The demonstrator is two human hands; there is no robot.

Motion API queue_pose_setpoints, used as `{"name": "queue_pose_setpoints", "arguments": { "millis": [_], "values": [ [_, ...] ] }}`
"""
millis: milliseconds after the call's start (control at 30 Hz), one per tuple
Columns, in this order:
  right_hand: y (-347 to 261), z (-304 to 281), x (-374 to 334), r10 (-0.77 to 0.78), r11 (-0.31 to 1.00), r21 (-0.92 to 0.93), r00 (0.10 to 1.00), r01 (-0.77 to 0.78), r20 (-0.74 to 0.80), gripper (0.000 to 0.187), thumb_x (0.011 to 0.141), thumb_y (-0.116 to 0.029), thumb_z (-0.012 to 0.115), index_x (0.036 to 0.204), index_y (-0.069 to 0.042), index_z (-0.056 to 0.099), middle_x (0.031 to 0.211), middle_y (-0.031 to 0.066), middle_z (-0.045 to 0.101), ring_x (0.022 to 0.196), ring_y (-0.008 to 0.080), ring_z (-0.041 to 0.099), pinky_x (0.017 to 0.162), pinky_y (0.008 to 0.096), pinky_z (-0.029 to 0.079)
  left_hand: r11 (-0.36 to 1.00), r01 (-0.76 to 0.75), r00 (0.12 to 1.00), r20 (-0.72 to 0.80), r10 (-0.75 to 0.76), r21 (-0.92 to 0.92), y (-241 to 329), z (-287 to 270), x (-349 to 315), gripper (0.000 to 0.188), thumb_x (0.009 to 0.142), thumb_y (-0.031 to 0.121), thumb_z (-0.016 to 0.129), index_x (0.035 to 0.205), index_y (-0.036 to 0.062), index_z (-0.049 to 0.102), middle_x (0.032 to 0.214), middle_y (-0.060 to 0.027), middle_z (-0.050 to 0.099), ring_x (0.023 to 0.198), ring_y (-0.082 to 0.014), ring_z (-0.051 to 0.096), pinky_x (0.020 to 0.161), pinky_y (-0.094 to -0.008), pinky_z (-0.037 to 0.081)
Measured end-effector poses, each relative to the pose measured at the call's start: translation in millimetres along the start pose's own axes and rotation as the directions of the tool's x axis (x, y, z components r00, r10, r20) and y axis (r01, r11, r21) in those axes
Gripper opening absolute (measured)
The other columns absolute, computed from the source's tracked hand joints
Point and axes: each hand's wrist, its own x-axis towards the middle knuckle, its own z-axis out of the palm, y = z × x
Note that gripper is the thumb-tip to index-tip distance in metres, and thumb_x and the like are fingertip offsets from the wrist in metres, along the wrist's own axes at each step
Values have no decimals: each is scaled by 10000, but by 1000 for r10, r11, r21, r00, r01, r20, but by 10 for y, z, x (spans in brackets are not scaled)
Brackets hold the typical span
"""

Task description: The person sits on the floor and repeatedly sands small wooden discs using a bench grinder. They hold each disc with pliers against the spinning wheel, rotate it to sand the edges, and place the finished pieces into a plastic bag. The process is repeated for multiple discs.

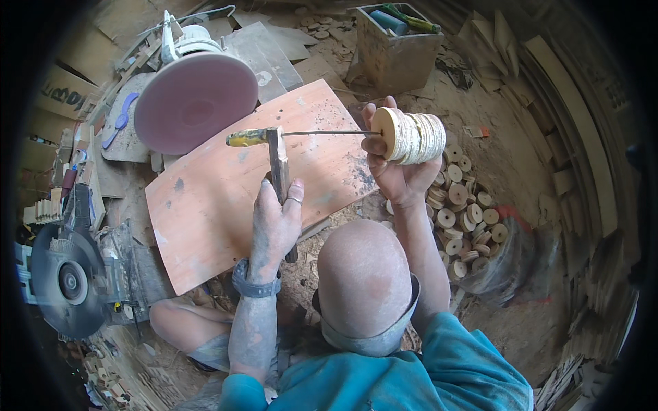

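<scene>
My left hand (276,219) is closed round a narrow wooden bar (278,164), which stands upright in the picture. Against the bar's top end lies the yellow-and-dark handle of a screwdriver-like tool (247,138). Its thin metal rod (329,132) runs right, into the middle of a stack of round wooden discs (415,138). The stack has a smooth pale end face and rough, whitish edges. My right hand (399,175) grips this stack from below and behind, fingers showing beside the end face. How the bar joins the rod cannot be made out.
A reddish board (226,212) lies under my left hand. Beyond it stands a large sanding disc (197,103); a dark round wheel (70,282) is at far left. Loose wooden discs (473,214) pile up at right, near clear plastic (510,267). A box (397,58) holds bottles.
</scene>
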Motion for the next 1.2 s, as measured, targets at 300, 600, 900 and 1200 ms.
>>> {"name": "queue_pose_setpoints", "arguments": {
  "millis": [300, 600, 900, 1200],
  "values": [
    [-15, 5, -10, -11, 999, 42, 1000, 12, -15, 780, 865, -629, 462, 1439, -102, 419, 1402, 228, 442, 923, 347, 588, 713, 416, 536, 1000, -4, 999, -32, 4, 18, 27, 126, -29, 425, 971, 344, 593, 918, -67, 500, 777, -253, 588, 717, -380, 599, 667, -477, 462],
    [60, -21, 90, -267, 840, -508, 960, 191, -81, 646, 947, -467, 484, 1441, -63, 379, 1370, 215, 516, 1218, 309, 567, 991, 438, 511, 997, -56, 996, -64, 60, 61, -41, 148, 13, 407, 975, 311, 588, 983, -88, 506, 810, -250, 601, 745, -367, 614, 698, -449, 484],
    [222, 121, 90, -484, 206, -968, 875, 143, 26, 700, 944, -282, 659, 1498, -80, 282, 1283, 152, 546, 1178, 205, 567, 975, 353, 504, 993, 79, 990, -110, -88, -86, -187, 243, 100, 393, 986, 303, 574, 1014, -84, 509, 923, -256, 612, 816, -349, 620, 746, -437, 489],
    [148, 62, 97, -405, 334, -942, 899, -21, -164, 931, 769, -176, 834, 1501, -70, 268, 1190, 109, 576, 1105, 192, 598, 932, 327, 515, 997, 72, 992, -102, -74, -24, -220, 215, 74, 407, 989, 307, 566, 1033, -94, 512, 929, -272, 619, 852, -393, 627, 778, -461, 487]
  ]
}}
